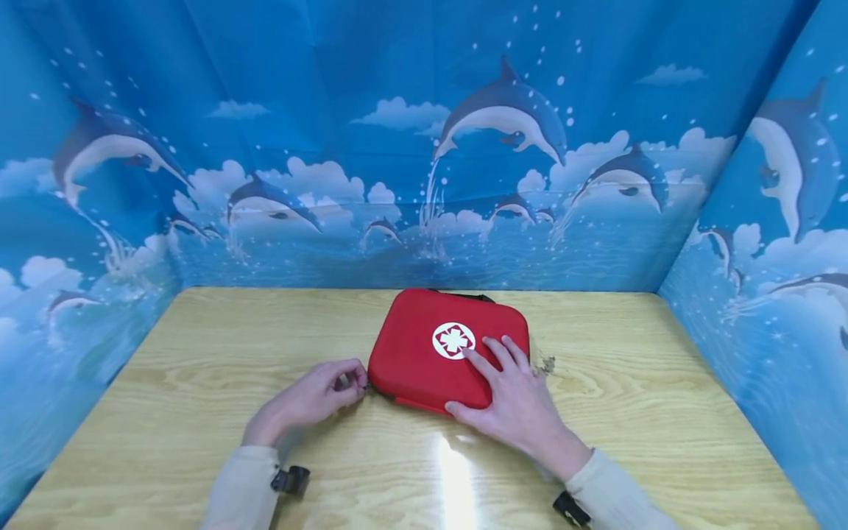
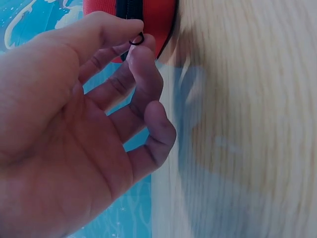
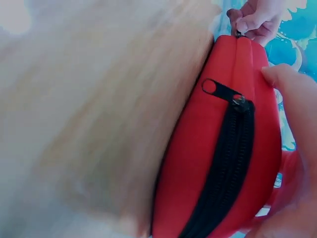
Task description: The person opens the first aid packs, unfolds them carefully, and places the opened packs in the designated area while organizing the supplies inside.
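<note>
Evidently the zip is the work in hand: the thumb and index finger of the left hand (image 1: pixel 318 394) are pinched together on a small black pull ring (image 2: pixel 136 39). The other fingers of that hand curl loosely below the pinch, holding nothing. Right beside the pinch is the near left corner of the red case (image 1: pixel 417 368), with black zip tape (image 2: pixel 132 9) running up its side just beyond the fingertips. Across the lid from the pinch, the right hand (image 1: pixel 513 394) lies with its fingers spread on top and its thumb at the near edge, clasping nothing. Below that hand, at the case's other end, a second zip pull (image 3: pixel 223 91) hangs free. Farther out from the pinch come the white emblem (image 1: pixel 453 341) and, along the far side, a dark handle (image 1: pixel 473 297). The lid looks seated on the base; whether the teeth are meshed all round I cannot tell. The next move seems to call for a firm pinch and a pull along the tape, away from the near corner, while the right hand steadies the lid.
</note>
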A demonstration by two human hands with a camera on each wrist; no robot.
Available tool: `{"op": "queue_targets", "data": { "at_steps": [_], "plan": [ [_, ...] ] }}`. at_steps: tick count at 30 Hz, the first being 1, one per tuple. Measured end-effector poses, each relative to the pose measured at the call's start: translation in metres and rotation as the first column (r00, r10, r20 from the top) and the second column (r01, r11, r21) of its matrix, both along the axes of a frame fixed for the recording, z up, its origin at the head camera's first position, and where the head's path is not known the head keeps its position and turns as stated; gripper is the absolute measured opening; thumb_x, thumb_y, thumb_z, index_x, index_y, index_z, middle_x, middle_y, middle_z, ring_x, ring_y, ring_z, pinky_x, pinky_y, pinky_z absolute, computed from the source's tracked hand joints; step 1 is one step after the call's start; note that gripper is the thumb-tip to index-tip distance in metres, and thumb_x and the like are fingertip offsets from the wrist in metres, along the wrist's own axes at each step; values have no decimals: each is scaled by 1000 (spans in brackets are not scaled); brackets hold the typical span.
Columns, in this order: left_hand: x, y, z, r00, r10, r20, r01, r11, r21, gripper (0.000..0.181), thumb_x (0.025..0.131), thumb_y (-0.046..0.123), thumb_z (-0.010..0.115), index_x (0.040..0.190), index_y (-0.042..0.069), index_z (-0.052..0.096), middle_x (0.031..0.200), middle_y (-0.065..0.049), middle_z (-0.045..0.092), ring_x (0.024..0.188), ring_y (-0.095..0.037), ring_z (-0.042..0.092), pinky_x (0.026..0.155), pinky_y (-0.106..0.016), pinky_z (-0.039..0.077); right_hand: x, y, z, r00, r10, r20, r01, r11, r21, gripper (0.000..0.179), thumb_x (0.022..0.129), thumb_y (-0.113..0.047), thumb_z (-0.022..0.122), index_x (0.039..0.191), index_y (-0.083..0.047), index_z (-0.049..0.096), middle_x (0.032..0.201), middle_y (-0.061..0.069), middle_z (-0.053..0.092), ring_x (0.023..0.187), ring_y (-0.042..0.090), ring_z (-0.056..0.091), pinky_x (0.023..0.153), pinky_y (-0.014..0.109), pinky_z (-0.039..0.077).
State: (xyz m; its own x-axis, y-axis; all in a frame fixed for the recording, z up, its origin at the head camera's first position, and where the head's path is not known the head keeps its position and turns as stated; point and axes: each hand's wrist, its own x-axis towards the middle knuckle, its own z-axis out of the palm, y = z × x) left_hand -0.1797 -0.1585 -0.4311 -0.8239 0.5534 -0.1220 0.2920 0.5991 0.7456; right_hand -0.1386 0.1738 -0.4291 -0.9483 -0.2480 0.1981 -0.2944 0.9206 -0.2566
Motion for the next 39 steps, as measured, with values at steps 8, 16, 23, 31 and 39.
{"op": "queue_targets", "data": {
  "at_steps": [8, 16, 23, 31, 39],
  "plan": [
    [-1, -1, -1, 1000, 0, -29, 0, 1000, -8, 4, 98, 15, 62, 100, 12, 65, 92, 3, 64, 81, -10, 57, 70, -23, 49, -17, 32, 11, 974, 211, 85, -217, 974, 64, 87, 77, -78, 67, 152, -38, 49, 161, 0, 39, 146, 35, 34, 99, 70, 39],
    [-1, 0, -3, 1000, 12, -14, -12, 1000, -17, 5, 99, 17, 61, 101, 14, 65, 93, 5, 64, 83, -12, 57, 72, -24, 50, -40, 64, 17, 861, 438, 257, -434, 898, -75, 100, 70, -75, 76, 157, -42, 37, 170, -2, 23, 157, 39, 12, 111, 79, 20],
    [-2, -1, -5, 1000, 18, -18, -19, 1000, -17, 5, 99, 19, 62, 100, 14, 65, 93, 5, 64, 85, -11, 57, 74, -24, 49, -44, 66, 22, 855, 430, 289, -445, 895, -17, 104, 67, -77, 77, 157, -43, 37, 169, -2, 26, 156, 38, 17, 104, 81, 33],
    [-3, -1, -5, 999, 10, -47, -10, 1000, -2, 5, 99, 18, 62, 100, 14, 64, 92, 4, 64, 81, -10, 56, 71, -23, 48, -38, 65, 20, 877, 445, 181, -464, 883, 75, 102, 70, -81, 73, 156, -34, 43, 164, 4, 37, 150, 41, 31, 107, 65, 45],
    [-7, 0, -6, 997, 45, -67, -45, 999, 12, 5, 98, 12, 60, 100, 14, 64, 91, 3, 64, 83, -11, 56, 73, -24, 48, -19, 54, 19, 919, 377, 119, -392, 909, 141, 102, 68, -82, 73, 153, -32, 49, 157, 7, 45, 142, 40, 40, 97, 57, 55]
  ]
}}
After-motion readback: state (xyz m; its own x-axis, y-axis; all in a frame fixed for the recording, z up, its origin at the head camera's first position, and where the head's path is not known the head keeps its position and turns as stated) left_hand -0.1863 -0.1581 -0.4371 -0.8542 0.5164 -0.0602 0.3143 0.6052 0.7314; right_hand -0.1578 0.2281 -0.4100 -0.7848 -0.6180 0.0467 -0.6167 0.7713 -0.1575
